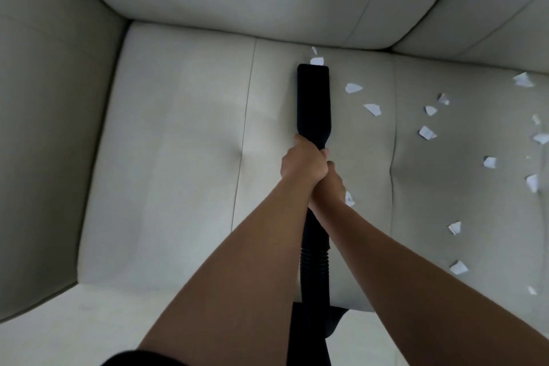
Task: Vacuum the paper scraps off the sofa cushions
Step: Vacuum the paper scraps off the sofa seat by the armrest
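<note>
Frame centre: left hand curled tight round the neck of the black vacuum nozzle. Right hand grips just behind, touching the left. Nozzle tip lies on the sofa cushion, upper centre, against one of the paper scraps; the others are scattered at right.

The left hand and right hand grip the black vacuum nozzle, left just ahead, touching. Its flat tip lies on the pale seat cushion, with one paper scrap at its far edge, perhaps touching. More scraps are scattered to the right; a ribbed hose runs back between the forearms
</note>
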